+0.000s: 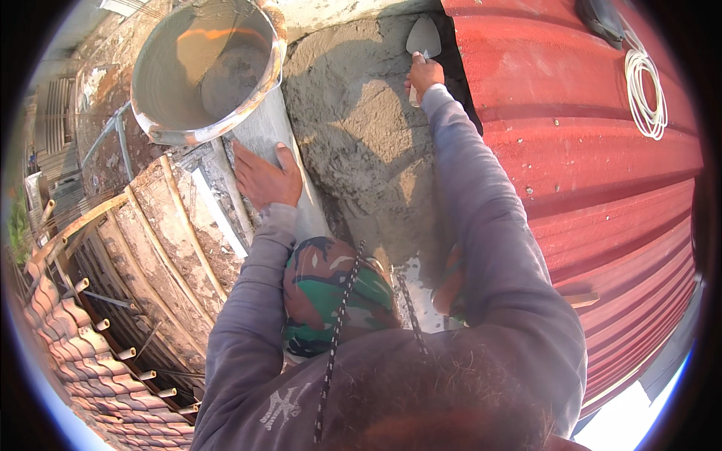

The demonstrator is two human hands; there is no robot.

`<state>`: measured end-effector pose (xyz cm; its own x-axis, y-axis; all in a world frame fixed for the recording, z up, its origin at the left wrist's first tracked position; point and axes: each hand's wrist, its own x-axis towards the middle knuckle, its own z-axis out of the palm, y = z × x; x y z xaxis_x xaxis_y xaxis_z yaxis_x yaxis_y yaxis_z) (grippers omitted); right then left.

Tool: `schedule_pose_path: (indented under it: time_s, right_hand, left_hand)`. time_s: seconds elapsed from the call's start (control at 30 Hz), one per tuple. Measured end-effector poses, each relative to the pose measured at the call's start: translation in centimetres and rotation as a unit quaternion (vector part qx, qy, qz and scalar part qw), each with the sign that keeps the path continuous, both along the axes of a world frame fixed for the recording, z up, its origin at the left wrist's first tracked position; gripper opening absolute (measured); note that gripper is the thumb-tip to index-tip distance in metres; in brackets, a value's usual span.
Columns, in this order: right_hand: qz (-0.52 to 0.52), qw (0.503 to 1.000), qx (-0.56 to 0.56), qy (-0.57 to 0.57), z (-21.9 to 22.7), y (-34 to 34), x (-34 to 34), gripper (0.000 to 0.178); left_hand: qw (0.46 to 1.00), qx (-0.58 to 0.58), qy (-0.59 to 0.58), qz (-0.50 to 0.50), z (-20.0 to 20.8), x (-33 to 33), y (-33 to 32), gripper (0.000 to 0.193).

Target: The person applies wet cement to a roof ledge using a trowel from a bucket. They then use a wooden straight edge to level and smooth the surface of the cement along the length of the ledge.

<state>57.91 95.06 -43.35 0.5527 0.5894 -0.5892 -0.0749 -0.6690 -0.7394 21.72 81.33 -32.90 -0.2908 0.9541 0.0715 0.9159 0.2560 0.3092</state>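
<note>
- Bucket point(192, 135), by grey ledge's point(310, 207) far end; inner wall coated grey.
- Left hand point(263, 177), fingers extended, thumb spread, near bucket's rim.
- Right hand point(426, 74), gripping trowel point(423, 37) at mortar bed's point(346, 98) far right corner.

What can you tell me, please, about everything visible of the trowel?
The trowel has a flat, grey, metal-looking blade with a rounded far tip, and a pale handle. The right hand grips the handle, its end showing below the fist. The blade points away from the person, at the far part of the grey mortar, near the red ribbed sheet; whether blade and mortar touch is unclear.
</note>
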Motion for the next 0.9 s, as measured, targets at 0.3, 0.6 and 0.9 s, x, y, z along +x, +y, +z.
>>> schedule_pose_path:
  time_s: [0.3,0.6,0.9]
  right_hand:
    - [-0.265,0.928,0.067,0.253,1.2,5.1,-1.0,0.028]
    - [-0.269,0.908,0.127,0.296,-5.0,10.2,3.8,0.029]
    - [-0.389,0.871,0.089,0.288,-1.6,-2.3,-2.0,0.028]
  left_hand:
    - [1.0,0.026,0.008,-0.001,-0.2,-0.2,-0.1,0.089]
    - [1.0,0.019,0.007,-0.02,-0.9,0.0,0.2,0.093]
    - [1.0,0.015,0.014,-0.006,-0.7,-0.3,0.1,0.093]
